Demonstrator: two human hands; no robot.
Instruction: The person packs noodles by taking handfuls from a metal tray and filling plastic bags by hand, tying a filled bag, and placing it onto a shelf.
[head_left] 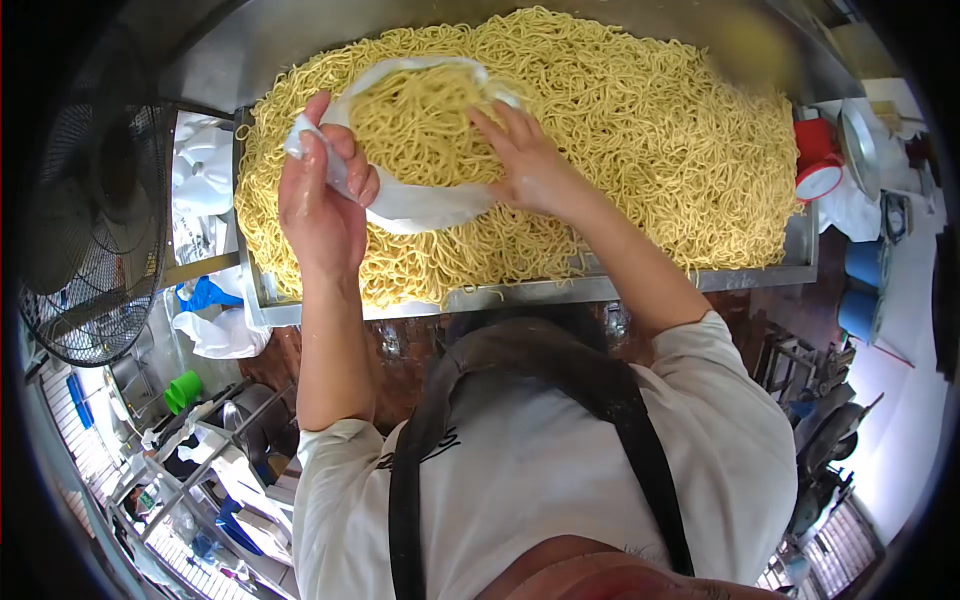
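A white plastic bag [425,207] with its mouth spread wide lies over a big heap of yellow noodles [640,130]. More noodles show inside the bag's mouth, slightly blurred. My left hand [328,180] grips the bag's left edge, a fold of plastic pinched between thumb and fingers. At the bag's right side is my right hand [525,160], fingers spread, the tips by the rim and the noodles. Whether its fingers touch the plastic is hard to make out.
The noodles fill a metal tray [540,294] with a raised front edge. A large black fan [90,220] stands at the left. Red containers [818,160] sit beyond the tray's right end. White plastic bags [225,330] hang at the left, above a green cup [183,391].
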